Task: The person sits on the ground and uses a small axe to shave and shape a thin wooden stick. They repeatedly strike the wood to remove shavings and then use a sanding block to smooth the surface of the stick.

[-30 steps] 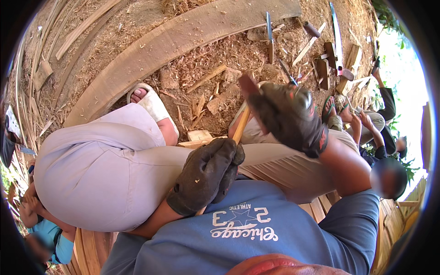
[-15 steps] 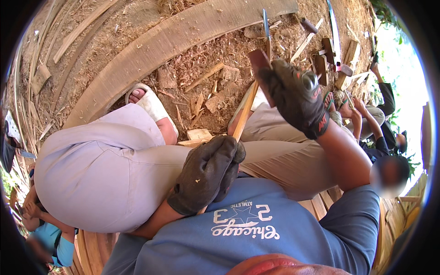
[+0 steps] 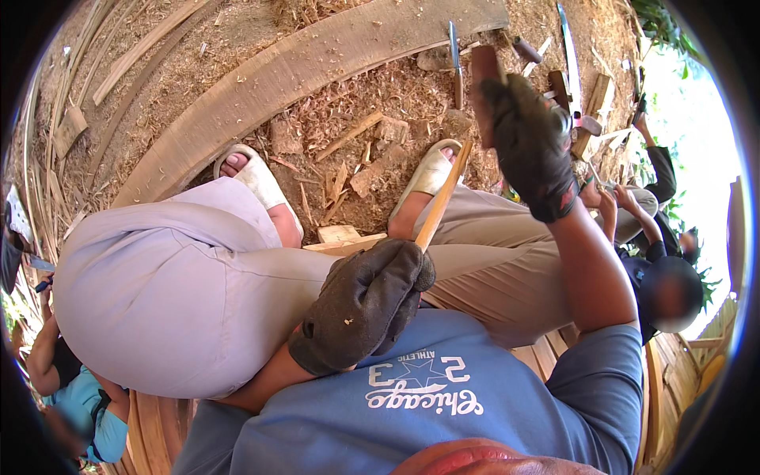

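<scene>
My gloved left hand (image 3: 360,309), in black, is closed around a slender pale wooden stick (image 3: 445,196). The stick slants up to the right out of the fist, above my lap. My gloved right hand (image 3: 532,142) is raised further right and grips a flat reddish-brown block (image 3: 486,91). A gap separates this block from the stick's upper end. The side of the block toward the palm is hidden, so I cannot tell its exact kind.
A long wide plank (image 3: 317,75) lies across the shavings-strewn ground. A knife (image 3: 455,63) rests past my feet. Further right are a long blade (image 3: 570,59) and a hammer-like tool (image 3: 587,124). Wood scraps (image 3: 376,170) lie between my sandals. Other people sit at both sides.
My right hand has moved up and right with the block, away from the stick. My left hand has shifted slightly right, and the stick's upper end now shows uncovered.
</scene>
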{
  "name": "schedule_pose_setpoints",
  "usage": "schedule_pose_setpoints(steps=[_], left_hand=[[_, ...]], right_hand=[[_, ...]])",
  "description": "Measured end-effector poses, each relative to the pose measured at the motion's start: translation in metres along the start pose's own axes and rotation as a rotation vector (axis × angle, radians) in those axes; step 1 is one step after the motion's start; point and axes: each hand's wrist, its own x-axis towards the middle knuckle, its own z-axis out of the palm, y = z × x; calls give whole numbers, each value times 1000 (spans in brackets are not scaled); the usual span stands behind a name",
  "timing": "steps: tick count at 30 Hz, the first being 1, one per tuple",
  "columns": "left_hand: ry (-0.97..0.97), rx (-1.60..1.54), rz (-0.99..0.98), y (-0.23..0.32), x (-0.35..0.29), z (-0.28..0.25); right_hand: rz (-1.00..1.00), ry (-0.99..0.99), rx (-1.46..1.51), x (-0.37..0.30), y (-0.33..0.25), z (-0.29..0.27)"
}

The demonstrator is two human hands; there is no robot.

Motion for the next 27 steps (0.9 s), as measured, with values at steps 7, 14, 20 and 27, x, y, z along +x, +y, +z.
schedule_pose_setpoints(steps=[7, 14, 20, 27], left_hand=[[16, 13, 18, -11, 4, 2], [37, 13, 20, -11, 4, 7], [44, 23, -26, -13, 6, 7], [30, 9, 3, -16, 7, 7]], right_hand=[[-396, 30, -213, -12, -10, 11], [-347, -48, -166, -18, -19, 10], [-547, 95, -421, -20, -17, 12], [-536, 46, -350, -29, -18, 12]])
